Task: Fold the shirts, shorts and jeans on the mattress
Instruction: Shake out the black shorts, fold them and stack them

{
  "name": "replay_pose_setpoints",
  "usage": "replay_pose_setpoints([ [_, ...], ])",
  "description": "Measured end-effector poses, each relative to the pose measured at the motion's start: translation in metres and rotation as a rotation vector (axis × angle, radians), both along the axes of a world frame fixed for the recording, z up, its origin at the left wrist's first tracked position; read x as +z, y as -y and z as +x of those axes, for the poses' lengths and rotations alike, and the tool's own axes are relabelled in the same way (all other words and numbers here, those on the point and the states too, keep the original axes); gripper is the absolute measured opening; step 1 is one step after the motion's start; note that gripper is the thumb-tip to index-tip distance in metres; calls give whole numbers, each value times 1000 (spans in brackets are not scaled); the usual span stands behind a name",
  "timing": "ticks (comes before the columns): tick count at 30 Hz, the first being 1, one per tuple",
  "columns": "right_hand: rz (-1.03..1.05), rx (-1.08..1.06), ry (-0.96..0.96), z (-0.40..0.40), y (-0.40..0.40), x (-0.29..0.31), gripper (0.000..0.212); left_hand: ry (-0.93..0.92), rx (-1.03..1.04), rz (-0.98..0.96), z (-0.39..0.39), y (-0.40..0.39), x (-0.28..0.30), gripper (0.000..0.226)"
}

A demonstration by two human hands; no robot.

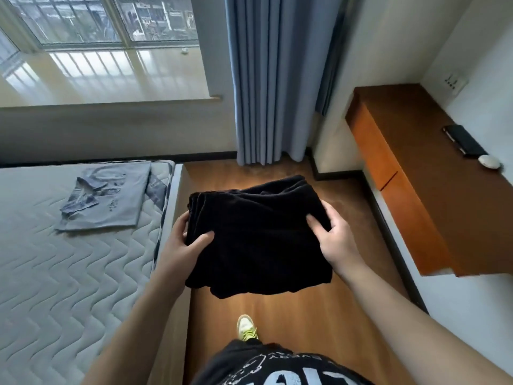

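While a folded black garment of soft, ribbed-looking fabric [258, 234] is held out over the brown wooden floor [291, 307], just beside the mattress edge, it is gripped at both sides by 2 bare hands. The left hand [185, 245] is set at the garment's left edge, thumb pressed on top and the other fingers curled under the fabric. The right hand [331, 237] is set at the right edge in a mirrored pose, thumb laid on top, fingers wrapped beneath. Both forearms are stretched forward from the lower corners of the view, and the bundle is carried roughly level, clear of the floor. Which kind of garment it is cannot be told.

1 folded grey collared shirt [107, 197] is seen lying flat on the light grey quilted mattress [55, 273], near its far right corner and well apart from the black bundle. 1 white shoe with yellow-green laces [246, 326] is planted on the floor below the garment. On the brown wooden desk [422, 173] at the right, 1 flat black device [463, 140] and 1 small white rounded object [488, 162] are lying just beside each other. 1 blue-grey pleated curtain [274, 79] is hung beside 1 large window [91, 20].
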State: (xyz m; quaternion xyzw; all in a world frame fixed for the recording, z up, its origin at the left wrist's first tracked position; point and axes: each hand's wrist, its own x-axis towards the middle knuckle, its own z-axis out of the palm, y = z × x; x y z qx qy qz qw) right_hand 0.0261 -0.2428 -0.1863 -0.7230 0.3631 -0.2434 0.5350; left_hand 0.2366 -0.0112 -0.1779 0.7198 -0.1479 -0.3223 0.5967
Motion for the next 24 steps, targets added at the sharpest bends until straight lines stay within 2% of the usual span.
replay_pose_setpoints([
  [9,13,-56,-8,122,79,6,37,-20,-12,-19,119,88,4,56],
  [17,72,-45,-9,214,198,-14,32,-16,6,13,199,198,-9,58],
  [24,134,25,-31,303,298,-24,37,16,84,20,259,279,12,49],
])
